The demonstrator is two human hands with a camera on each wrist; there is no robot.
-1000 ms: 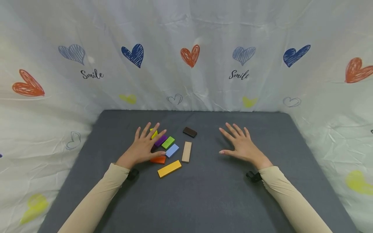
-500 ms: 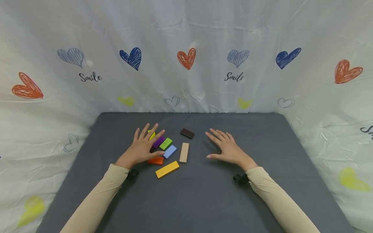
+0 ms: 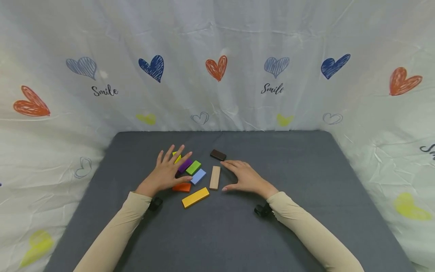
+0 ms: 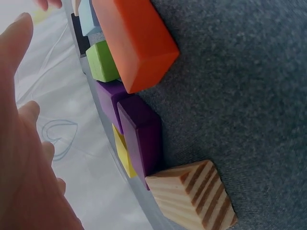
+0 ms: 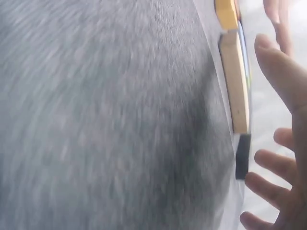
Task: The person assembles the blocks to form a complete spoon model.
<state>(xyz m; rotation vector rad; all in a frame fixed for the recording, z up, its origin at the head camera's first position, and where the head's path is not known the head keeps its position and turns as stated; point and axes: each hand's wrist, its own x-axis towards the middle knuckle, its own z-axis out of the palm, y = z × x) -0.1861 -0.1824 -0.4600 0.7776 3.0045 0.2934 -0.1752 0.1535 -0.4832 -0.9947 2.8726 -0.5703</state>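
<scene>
My left hand (image 3: 164, 173) hovers with spread fingers over a cluster of wooden blocks and holds nothing. Under and around it lie a yellow block (image 3: 176, 156), a purple block (image 3: 185, 165), a green block (image 3: 193, 167), a light blue block (image 3: 198, 176) and an orange block (image 3: 181, 187). The left wrist view also shows a dark purple block (image 4: 141, 139) and a striped natural wood block (image 4: 192, 196), both hidden by the hand from above. My right hand (image 3: 248, 178), fingers extended and thumb apart, is just right of the plain wood block (image 3: 215, 178), grasping nothing.
A dark brown block (image 3: 218, 155) lies beyond the right fingertips. Nearer the front is a yellow-orange block (image 3: 195, 197). The grey tabletop (image 3: 217, 234) meets a white curtain (image 3: 238, 37) printed with hearts at its back and sides.
My right hand has moved left across the table, up to the plain wood block, its fingers drawing closer together. The left hand stays in place, and the blocks have not been moved.
</scene>
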